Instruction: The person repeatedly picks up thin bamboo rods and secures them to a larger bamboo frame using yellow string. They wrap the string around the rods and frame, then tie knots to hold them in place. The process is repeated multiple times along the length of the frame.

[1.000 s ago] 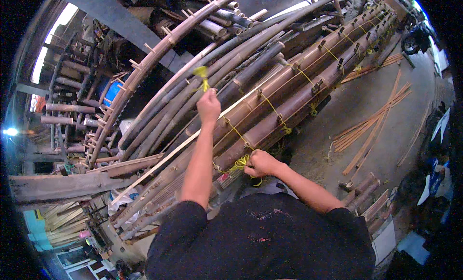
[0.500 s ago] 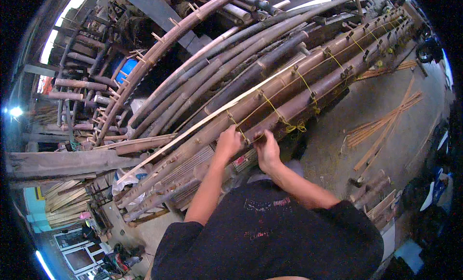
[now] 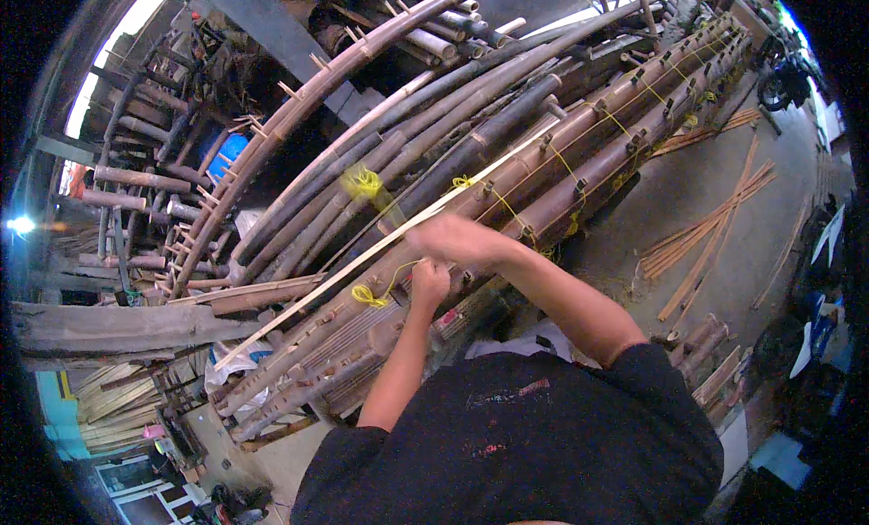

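Note:
Two long bamboo poles (image 3: 515, 174) lie side by side, running from lower left to upper right, with yellow cord (image 3: 565, 166) lashed across them. My left hand (image 3: 430, 281) is closed over the near pole, pinching a yellow cord whose loop (image 3: 368, 296) lies to its left on the bamboo. Just above it, my right hand (image 3: 459, 241) is smeared by motion and its fingers cannot be made out. Beyond that hand, a blurred yellow cord bundle (image 3: 364, 183) hangs in the air over the stacked poles. Short dark pegs (image 3: 547, 143) stick out along the bamboo.
A pale bamboo strip (image 3: 330, 283) runs along the far side of the poles. Curved dark poles (image 3: 398, 149) are stacked behind, near a pegged bamboo rail (image 3: 312, 81). Loose thin sticks (image 3: 692, 233) lie on the floor at right. A wooden beam (image 3: 118, 330) juts in from the left.
Both hands have moved left and my right hand has swung up across the far pole. Yellow cord loops now show left of and above my hands.

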